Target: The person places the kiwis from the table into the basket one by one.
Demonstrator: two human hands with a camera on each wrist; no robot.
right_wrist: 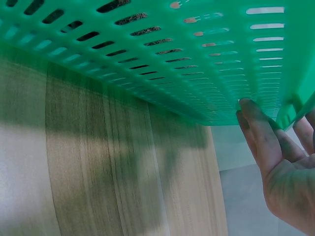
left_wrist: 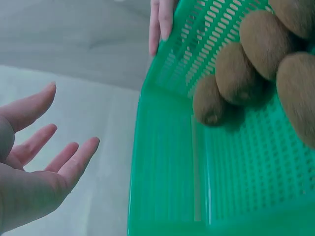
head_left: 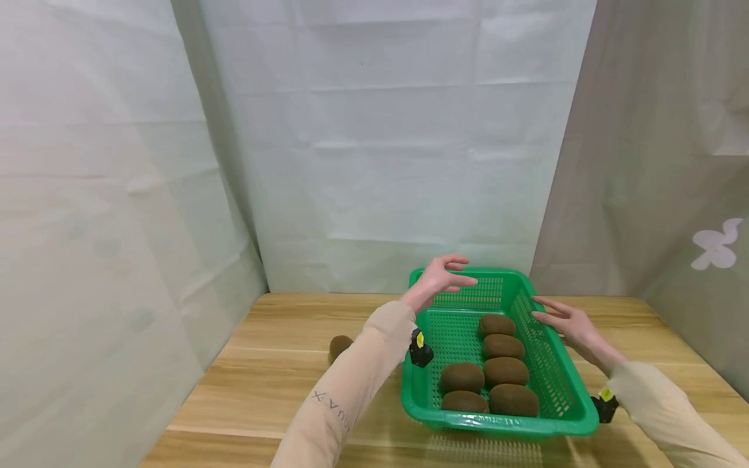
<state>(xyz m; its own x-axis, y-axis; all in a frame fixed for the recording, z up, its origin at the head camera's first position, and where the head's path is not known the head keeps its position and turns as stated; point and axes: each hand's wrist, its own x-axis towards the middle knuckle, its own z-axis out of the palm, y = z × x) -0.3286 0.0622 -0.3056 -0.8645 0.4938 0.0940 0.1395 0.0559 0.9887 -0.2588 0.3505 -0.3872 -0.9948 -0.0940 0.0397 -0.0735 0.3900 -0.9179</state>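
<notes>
The green plastic basket [head_left: 503,422] sits on the wooden table, with several brown kiwis [head_left: 506,372] on its floor, mostly along the right side. My left hand [head_left: 443,278] is raised over the basket's far left corner. Its fingers are spread with nothing between them, as the left wrist view also shows of this hand [left_wrist: 47,162]. At the right side, my right hand [head_left: 576,328] grips the basket's rim. In the right wrist view, some fingers [right_wrist: 261,135] lie against the slotted outer wall below the rim, others across it. Another kiwi [head_left: 340,346] lies on the table, partly hidden behind the left sleeve.
The wooden table [head_left: 251,370] extends to both sides of the basket. Pale cloth sheets [head_left: 386,143] hang behind the table and on both sides. The basket's far wall stands close to the back sheet.
</notes>
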